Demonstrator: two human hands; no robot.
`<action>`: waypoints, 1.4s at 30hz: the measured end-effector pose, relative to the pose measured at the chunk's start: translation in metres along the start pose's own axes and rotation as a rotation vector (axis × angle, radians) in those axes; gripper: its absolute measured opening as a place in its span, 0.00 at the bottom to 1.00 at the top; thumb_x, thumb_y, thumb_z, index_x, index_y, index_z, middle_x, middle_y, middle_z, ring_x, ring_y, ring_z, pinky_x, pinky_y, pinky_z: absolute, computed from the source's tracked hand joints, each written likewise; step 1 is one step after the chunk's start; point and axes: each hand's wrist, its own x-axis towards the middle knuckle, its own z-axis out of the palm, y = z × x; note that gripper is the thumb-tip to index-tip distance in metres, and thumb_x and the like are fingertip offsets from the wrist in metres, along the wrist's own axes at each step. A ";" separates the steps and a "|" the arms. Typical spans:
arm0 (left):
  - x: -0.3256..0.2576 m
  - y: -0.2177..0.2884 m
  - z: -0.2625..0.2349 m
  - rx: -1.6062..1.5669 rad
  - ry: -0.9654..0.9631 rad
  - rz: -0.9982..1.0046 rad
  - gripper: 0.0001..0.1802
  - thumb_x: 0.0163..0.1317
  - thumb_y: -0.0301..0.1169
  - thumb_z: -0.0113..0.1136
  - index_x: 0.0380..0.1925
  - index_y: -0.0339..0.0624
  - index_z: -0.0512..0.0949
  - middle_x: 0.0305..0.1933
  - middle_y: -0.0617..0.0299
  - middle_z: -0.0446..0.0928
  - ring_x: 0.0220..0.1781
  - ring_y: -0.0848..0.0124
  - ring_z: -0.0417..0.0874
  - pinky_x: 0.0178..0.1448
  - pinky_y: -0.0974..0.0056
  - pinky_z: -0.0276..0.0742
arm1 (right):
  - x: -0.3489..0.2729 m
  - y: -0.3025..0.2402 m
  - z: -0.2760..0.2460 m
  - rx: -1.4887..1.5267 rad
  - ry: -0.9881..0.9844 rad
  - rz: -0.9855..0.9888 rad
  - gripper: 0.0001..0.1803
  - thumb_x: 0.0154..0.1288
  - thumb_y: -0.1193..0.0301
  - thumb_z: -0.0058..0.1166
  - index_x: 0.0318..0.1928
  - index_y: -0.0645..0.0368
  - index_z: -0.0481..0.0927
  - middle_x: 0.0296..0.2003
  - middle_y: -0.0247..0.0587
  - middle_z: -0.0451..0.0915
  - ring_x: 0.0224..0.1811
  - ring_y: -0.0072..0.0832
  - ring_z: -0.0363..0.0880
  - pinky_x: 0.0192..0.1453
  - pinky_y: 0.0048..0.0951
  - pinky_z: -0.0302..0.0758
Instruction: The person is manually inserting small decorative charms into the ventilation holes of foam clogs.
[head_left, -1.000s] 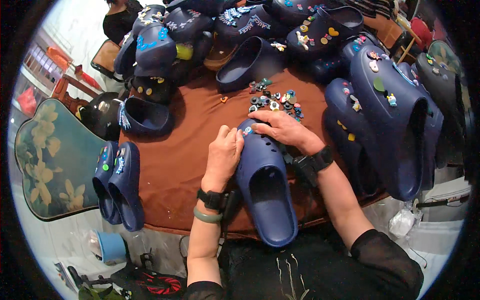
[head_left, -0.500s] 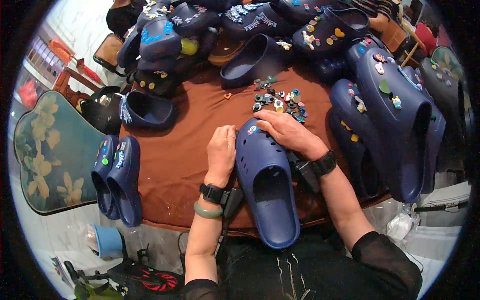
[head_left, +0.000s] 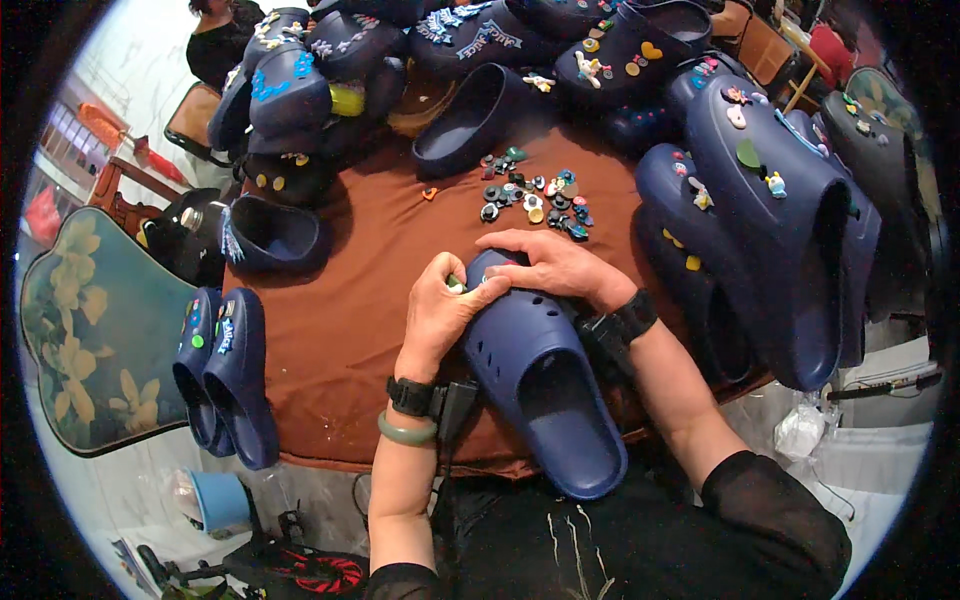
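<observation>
A large navy blue clog (head_left: 540, 370) lies on the brown table (head_left: 340, 300) in front of me, heel toward me. My left hand (head_left: 440, 310) grips the clog's left side near the toe and pinches a small green charm against it. My right hand (head_left: 555, 265) lies over the toe from the right, fingers pressing down on the top. A heap of small coloured charms (head_left: 530, 195) sits just beyond the toe.
Many navy clogs crowd the far and right sides of the table, some with charms, such as a big one (head_left: 790, 230) at right. A pair of clogs (head_left: 225, 370) hangs at the left edge. A floral chair (head_left: 90, 330) stands left; a blue cup (head_left: 215, 500) is on the floor.
Both hands have stayed on the clog's toe, with small shifts of the fingers. The view has moved a little; the clog has not moved.
</observation>
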 end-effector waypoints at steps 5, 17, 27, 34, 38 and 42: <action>0.002 -0.011 -0.002 -0.109 -0.017 0.042 0.27 0.47 0.46 0.74 0.23 0.41 0.66 0.22 0.64 0.65 0.26 0.74 0.66 0.31 0.67 0.67 | 0.005 -0.006 0.001 -0.068 0.047 -0.048 0.23 0.64 0.58 0.56 0.52 0.64 0.78 0.45 0.52 0.82 0.48 0.39 0.82 0.54 0.32 0.75; -0.005 0.009 0.000 0.086 0.046 0.220 0.13 0.63 0.36 0.60 0.39 0.42 0.69 0.33 0.51 0.76 0.35 0.55 0.79 0.40 0.58 0.75 | 0.008 -0.012 0.000 -0.157 0.080 -0.112 0.17 0.70 0.60 0.47 0.43 0.62 0.79 0.38 0.51 0.81 0.41 0.47 0.80 0.44 0.38 0.75; -0.005 0.006 0.005 0.022 0.116 0.185 0.08 0.67 0.33 0.54 0.37 0.40 0.70 0.30 0.50 0.75 0.32 0.53 0.78 0.38 0.57 0.75 | -0.005 -0.006 -0.001 -0.083 -0.013 -0.120 0.26 0.66 0.58 0.52 0.56 0.65 0.73 0.53 0.52 0.75 0.59 0.44 0.72 0.63 0.35 0.67; -0.005 0.001 0.003 0.022 0.144 0.214 0.11 0.68 0.37 0.52 0.36 0.40 0.70 0.30 0.49 0.75 0.32 0.52 0.78 0.38 0.56 0.74 | -0.006 -0.005 -0.003 -0.179 0.001 -0.103 0.26 0.69 0.57 0.47 0.57 0.66 0.71 0.55 0.55 0.75 0.58 0.47 0.72 0.63 0.38 0.68; -0.003 0.001 0.003 0.031 0.122 0.182 0.12 0.68 0.37 0.52 0.35 0.39 0.70 0.30 0.49 0.75 0.32 0.52 0.78 0.38 0.56 0.74 | -0.005 -0.007 -0.001 -0.227 0.044 -0.147 0.23 0.70 0.59 0.46 0.54 0.65 0.74 0.52 0.53 0.77 0.55 0.48 0.75 0.59 0.38 0.71; -0.002 -0.004 0.004 0.028 0.138 0.207 0.11 0.68 0.37 0.53 0.34 0.39 0.70 0.29 0.49 0.75 0.32 0.52 0.78 0.38 0.56 0.74 | -0.003 -0.012 0.003 -0.161 0.071 -0.137 0.19 0.71 0.62 0.45 0.50 0.64 0.77 0.48 0.48 0.79 0.51 0.46 0.77 0.55 0.38 0.73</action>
